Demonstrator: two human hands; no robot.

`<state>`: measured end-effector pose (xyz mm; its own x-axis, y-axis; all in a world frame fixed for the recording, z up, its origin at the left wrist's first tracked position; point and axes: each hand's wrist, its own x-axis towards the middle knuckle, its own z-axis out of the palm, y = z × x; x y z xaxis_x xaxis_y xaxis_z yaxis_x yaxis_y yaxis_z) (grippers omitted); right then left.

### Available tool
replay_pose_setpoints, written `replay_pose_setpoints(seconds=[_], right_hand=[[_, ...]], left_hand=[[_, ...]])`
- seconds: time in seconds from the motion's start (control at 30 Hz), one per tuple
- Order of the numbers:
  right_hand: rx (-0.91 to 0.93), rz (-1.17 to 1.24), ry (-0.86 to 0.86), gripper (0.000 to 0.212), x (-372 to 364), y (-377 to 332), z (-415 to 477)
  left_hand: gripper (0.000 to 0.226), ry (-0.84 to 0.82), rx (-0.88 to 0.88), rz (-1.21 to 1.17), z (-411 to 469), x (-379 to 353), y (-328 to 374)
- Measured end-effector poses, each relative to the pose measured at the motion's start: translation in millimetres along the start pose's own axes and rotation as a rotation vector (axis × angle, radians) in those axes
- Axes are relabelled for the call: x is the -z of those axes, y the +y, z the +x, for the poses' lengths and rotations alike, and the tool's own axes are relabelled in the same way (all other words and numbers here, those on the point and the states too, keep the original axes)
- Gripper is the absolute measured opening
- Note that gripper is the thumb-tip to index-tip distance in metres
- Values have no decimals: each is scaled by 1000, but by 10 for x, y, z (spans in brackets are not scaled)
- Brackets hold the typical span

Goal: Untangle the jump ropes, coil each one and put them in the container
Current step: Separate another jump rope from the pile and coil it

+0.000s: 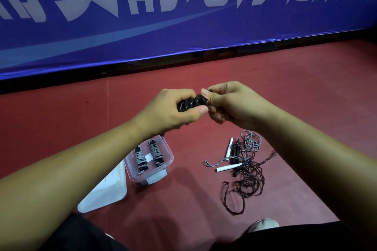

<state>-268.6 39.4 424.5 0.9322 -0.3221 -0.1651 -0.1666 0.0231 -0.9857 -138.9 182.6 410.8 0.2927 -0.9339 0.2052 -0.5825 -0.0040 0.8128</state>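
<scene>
- The person is holding a black jump rope (193,102) up in front of the body, above the red floor (204,71), and appears to be finishing its coil.
- The left hand (173,112) is gripping the wound bundle, its fingers (201,110) curled round the turns with the thumb pressing on the near side.
- The right hand (230,104) is meeting the bundle at its right end, thumb and forefinger pinching what looks like the last bit of cord; the tail itself is too hidden to make out.
- To do this step well, the left hand is probably best keeping firm pressure on the turns so none slips, while the right is feeding the loose end under a neighbouring turn and drawing it snug.
- Keeping the wraps side by side, not heaped, should let the bundle lie flat beside the others.
- The container (169,157) is sitting open on the floor below the left wrist, with two coiled grey ropes (140,159) lying side by side in it and room at the right for a third.
- Its lid (106,189) is lying just beside it, on the left.
- A tangle (247,169) of dark twisted cord and grey loops, with white handles (228,167) among it, is waiting on the floor to the right, well apart from the container, so the task looks roughly half done.
</scene>
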Motion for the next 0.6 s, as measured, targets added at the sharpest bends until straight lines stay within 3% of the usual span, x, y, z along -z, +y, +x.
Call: replay_pose_setpoints(seconds=[0.13,0.33,0.43,0.6], right_hand=[[-24,36,61,23,16,39,16],[21,42,125,19,43,-28,-9],[85,25,204,10,34,-63,-21],[93,81,255,21,40,-37,-37]], left_hand=[[37,20,92,-391,33,-83,-29],[21,101,120,-701,118,-159,-8],[20,74,169,-883,146,-195,1],[29,-24,243,-1120,160,-266,64]])
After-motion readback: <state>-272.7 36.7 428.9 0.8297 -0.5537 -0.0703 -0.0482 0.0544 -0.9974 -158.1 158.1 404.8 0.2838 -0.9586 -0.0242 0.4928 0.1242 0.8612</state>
